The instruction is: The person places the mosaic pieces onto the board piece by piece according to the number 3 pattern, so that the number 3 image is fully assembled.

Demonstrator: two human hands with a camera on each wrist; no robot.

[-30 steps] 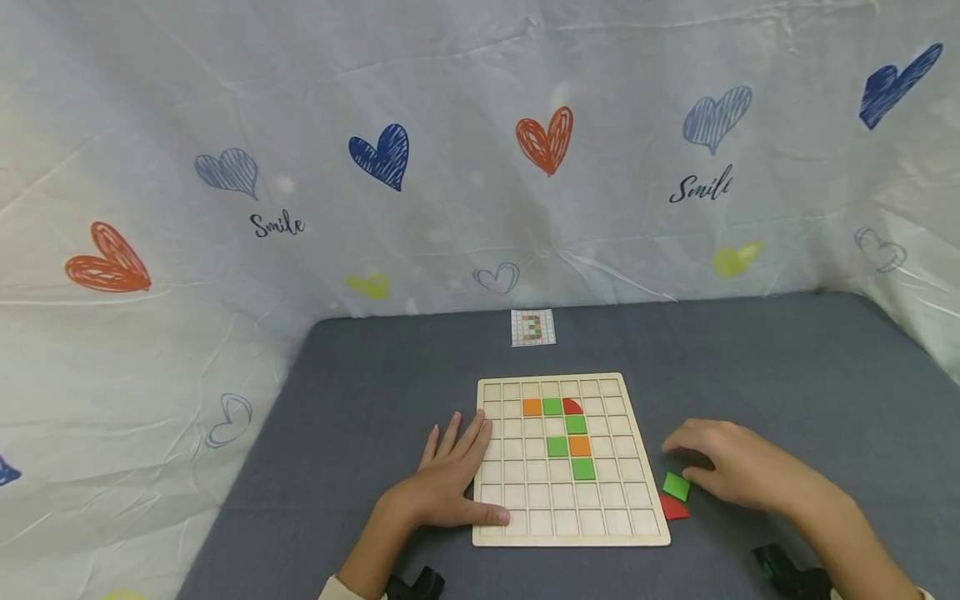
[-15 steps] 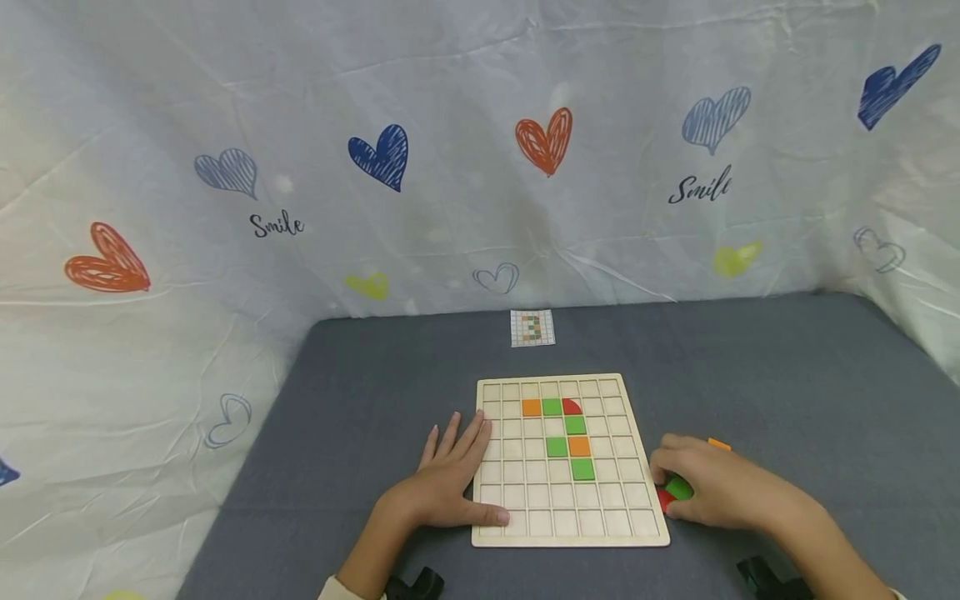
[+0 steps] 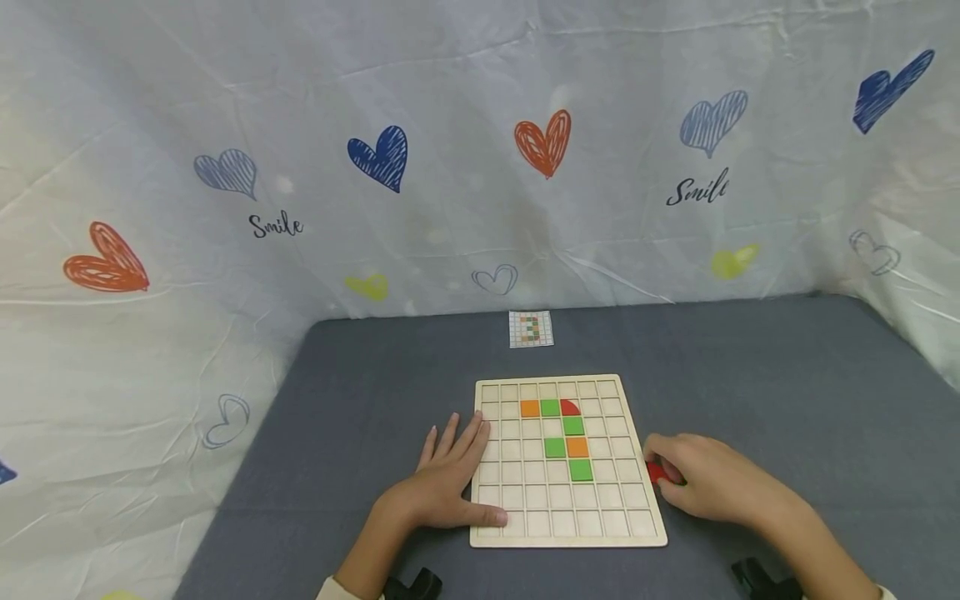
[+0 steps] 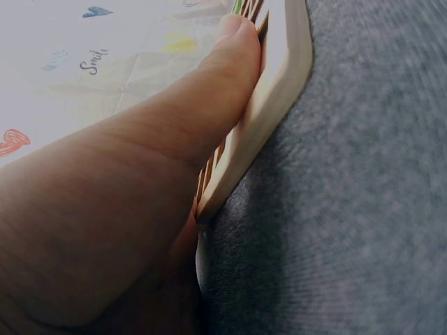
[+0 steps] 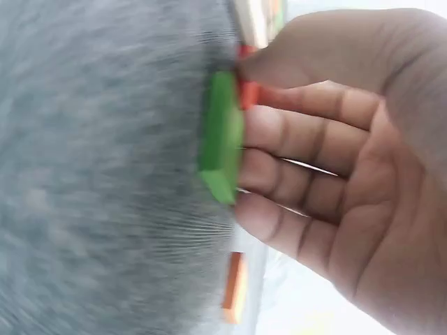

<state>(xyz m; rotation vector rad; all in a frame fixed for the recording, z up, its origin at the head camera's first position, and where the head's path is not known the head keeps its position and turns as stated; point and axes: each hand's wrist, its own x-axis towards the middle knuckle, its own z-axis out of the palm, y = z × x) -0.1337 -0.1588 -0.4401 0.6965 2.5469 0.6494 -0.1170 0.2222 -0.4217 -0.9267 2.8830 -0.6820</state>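
My left hand (image 3: 441,492) rests with fingers spread over the left edge of a wooden grid board (image 3: 607,523), its thumb on the lower left corner. On the board sit green, orange and rounded red tiles. My right hand (image 3: 716,479) is beside the board's right edge, pinching a red tile (image 3: 656,472) between thumb and index finger. A green tile (image 5: 222,136) touches the other fingertips in the right wrist view, mostly hidden from the head view. Beyond it lies an orange tile (image 5: 235,287).
A small printed pattern card (image 3: 531,329) lies behind the board on the grey cloth-covered table (image 3: 390,375). A white curtain (image 3: 450,217) with hearts hangs at the back. Black wrist straps show at both wrists.
My right hand has moved left to the board's edge and taken hold of the red tile, shifting it slightly away from me. The left hand stays put.
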